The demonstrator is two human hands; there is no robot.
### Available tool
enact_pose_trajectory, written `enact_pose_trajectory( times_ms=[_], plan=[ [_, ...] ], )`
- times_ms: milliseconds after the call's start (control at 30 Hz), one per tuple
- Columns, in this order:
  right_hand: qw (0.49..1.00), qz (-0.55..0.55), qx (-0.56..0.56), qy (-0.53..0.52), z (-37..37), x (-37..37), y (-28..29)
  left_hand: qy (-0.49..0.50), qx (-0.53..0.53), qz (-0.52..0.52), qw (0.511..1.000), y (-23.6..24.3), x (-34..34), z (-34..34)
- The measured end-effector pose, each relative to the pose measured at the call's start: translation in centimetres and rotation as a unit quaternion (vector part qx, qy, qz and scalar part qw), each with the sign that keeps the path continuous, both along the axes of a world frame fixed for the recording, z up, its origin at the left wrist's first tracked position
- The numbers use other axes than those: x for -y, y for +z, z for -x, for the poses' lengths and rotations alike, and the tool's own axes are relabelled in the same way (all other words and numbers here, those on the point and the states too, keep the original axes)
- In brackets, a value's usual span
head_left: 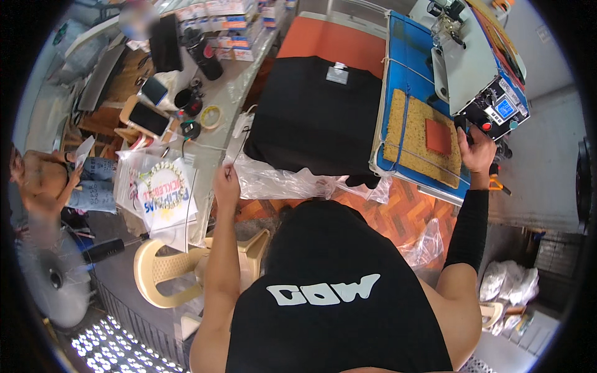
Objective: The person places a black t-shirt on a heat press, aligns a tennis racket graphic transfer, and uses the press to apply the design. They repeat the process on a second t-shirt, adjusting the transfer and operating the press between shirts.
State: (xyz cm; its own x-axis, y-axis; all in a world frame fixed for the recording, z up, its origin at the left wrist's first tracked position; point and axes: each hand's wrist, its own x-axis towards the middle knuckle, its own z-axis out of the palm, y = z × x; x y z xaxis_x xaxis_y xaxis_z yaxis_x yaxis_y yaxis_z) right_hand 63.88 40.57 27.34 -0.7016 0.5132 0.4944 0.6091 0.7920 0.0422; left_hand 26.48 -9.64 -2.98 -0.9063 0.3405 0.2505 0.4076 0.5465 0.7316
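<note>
My right hand (475,150) grips a black handle (461,124) at the front of a machine with a control panel (495,112). Beside it, a speckled yellow pad (408,133) with a red-orange square (439,140) rests on a blue bed (410,62). My left hand (227,181) is raised near the worktable's edge with its fingers curled closed; I cannot make out whether anything is in them. Between my hands, ahead of me, a black T-shirt (314,118) with a small pale label (337,74) lies spread on an orange-red board (339,38), with crumpled clear plastic (286,184) below.
The left worktable (211,143) holds phones (149,118), a black tumbler (210,62), stacked boxes (231,42) and printed sheets (163,196). A co-worker (50,180) holds paper at far left, near a fan (55,280). A beige plastic chair (149,273) stands behind my left arm.
</note>
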Motion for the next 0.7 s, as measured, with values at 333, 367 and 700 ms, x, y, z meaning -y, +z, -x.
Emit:
enact_pose_trajectory(
  times_ms=[333, 367, 700],
  plan=[
    [0.966, -0.068, 0.002, -0.25, 0.5, -0.2, -4.9, -0.296, -0.147, 0.051, 0.942, 6.6, -31.5, 15.9],
    [0.965, -0.057, -0.001, -0.256, 0.2, -0.6, -5.1, -0.271, -0.169, 0.128, 0.939, 5.8, -33.4, 16.5],
    [0.96, -0.058, -0.013, -0.274, -2.0, -4.6, -6.6, -0.383, -0.006, 0.097, 0.918, 1.7, -40.0, 23.4]
  ],
)
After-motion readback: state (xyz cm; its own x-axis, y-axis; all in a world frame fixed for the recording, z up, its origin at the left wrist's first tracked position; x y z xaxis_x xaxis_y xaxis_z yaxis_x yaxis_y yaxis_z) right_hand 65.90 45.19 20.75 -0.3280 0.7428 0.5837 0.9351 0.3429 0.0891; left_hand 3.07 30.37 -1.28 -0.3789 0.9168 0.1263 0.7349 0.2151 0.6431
